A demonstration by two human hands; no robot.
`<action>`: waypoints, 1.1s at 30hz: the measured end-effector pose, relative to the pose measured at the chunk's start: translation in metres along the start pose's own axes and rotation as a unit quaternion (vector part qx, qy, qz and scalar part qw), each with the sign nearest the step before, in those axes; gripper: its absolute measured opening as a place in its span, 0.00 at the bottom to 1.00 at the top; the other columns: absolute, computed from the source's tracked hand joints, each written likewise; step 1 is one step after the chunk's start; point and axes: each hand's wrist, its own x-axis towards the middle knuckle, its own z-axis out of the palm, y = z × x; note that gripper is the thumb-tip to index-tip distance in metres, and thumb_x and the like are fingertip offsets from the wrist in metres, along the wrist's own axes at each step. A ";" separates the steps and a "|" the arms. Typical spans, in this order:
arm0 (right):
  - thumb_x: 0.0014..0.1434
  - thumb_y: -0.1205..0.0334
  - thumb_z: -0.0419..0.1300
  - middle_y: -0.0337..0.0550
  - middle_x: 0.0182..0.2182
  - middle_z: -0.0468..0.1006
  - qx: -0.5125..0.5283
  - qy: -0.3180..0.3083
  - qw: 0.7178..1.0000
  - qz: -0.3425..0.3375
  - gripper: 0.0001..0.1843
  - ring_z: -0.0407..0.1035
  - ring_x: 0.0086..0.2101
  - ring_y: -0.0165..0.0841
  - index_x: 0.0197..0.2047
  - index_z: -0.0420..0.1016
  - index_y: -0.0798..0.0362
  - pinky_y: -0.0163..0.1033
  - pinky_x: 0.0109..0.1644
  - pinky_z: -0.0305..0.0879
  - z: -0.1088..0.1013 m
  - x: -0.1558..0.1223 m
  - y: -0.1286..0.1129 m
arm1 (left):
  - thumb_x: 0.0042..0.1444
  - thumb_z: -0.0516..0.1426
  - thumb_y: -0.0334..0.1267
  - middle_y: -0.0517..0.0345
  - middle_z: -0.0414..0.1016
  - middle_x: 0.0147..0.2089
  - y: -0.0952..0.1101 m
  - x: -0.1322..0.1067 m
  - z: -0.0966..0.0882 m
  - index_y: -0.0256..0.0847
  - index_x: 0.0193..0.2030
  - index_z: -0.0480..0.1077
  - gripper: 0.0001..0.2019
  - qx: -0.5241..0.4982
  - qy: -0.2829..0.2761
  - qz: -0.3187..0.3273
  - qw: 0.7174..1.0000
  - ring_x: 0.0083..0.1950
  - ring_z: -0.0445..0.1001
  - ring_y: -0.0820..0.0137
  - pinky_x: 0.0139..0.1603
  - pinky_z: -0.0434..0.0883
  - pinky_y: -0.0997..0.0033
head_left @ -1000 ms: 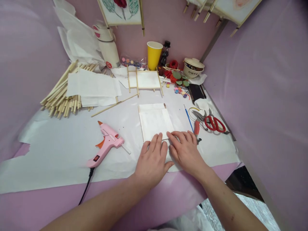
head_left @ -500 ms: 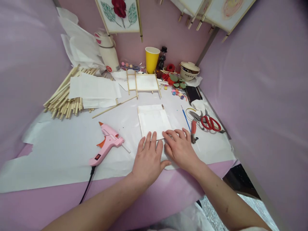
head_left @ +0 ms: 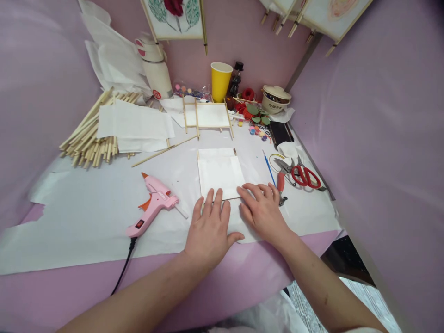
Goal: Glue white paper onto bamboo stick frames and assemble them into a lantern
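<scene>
Head camera showed my left hand and right hand open, fingers spread flat, at the near edge of a white paper sheet, left of them a pink glue gun.

The left hand has the glue gun just beside it, blocking a sideways pass. The right hand has the shears beside its fingertips, with the brush and scissors close by, so that side is crowded. Straight ahead, past the paper panel, white paper gives room up to the frame. A loose dowel crosses the way toward the stick pile. Behind the frame stands the yellow cup. Pink drapes close off the right side.
</scene>
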 end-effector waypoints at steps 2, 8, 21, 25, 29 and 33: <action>0.66 0.60 0.53 0.44 0.58 0.70 -0.002 0.004 1.000 0.002 0.20 0.58 0.53 0.44 0.60 0.69 0.50 0.59 0.66 0.42 0.000 -0.002 0.001 | 0.55 0.57 0.62 0.42 0.51 0.73 -0.001 -0.001 -0.001 0.34 0.63 0.65 0.38 0.009 -0.009 -0.006 1.000 0.74 0.47 0.48 0.68 0.53 0.42; 0.65 0.60 0.54 0.44 0.57 0.72 0.023 0.015 0.999 -0.030 0.22 0.59 0.53 0.42 0.61 0.68 0.51 0.56 0.66 0.42 -0.004 -0.009 -0.010 | 0.58 0.53 0.62 0.44 0.48 0.74 0.002 -0.005 0.001 0.31 0.69 0.55 0.42 0.014 0.018 0.039 0.999 0.74 0.46 0.56 0.71 0.49 0.46; 0.66 0.59 0.55 0.42 0.51 0.77 0.007 0.048 0.999 -0.008 0.15 0.61 0.49 0.41 0.54 0.73 0.52 0.54 0.61 0.46 -0.004 -0.011 -0.009 | 0.46 0.63 0.64 0.34 0.45 0.73 0.001 -0.017 0.002 0.29 0.67 0.61 0.49 0.029 -0.003 0.017 0.999 0.74 0.46 0.46 0.71 0.49 0.41; 0.67 0.60 0.55 0.42 0.49 0.78 -0.004 0.066 0.998 0.020 0.14 0.62 0.48 0.41 0.52 0.75 0.51 0.52 0.56 0.50 -0.004 -0.012 -0.007 | 0.41 0.65 0.64 0.30 0.45 0.72 0.000 -0.020 0.002 0.27 0.67 0.60 0.53 0.026 -0.007 0.017 0.999 0.73 0.45 0.42 0.71 0.51 0.40; 0.67 0.60 0.55 0.42 0.49 0.78 -0.003 0.064 0.997 0.036 0.13 0.62 0.48 0.42 0.51 0.76 0.49 0.51 0.55 0.50 -0.004 -0.012 -0.008 | 0.40 0.65 0.65 0.29 0.45 0.72 -0.001 -0.019 0.003 0.27 0.67 0.59 0.55 0.018 -0.012 0.024 0.999 0.73 0.43 0.41 0.70 0.54 0.43; 0.67 0.59 0.55 0.42 0.48 0.78 0.001 0.070 0.997 0.041 0.13 0.62 0.47 0.42 0.51 0.77 0.48 0.51 0.53 0.50 -0.003 -0.012 -0.005 | 0.44 0.63 0.65 0.30 0.47 0.72 -0.002 -0.018 0.001 0.28 0.67 0.60 0.51 0.016 -0.015 0.020 1.000 0.73 0.45 0.42 0.71 0.53 0.44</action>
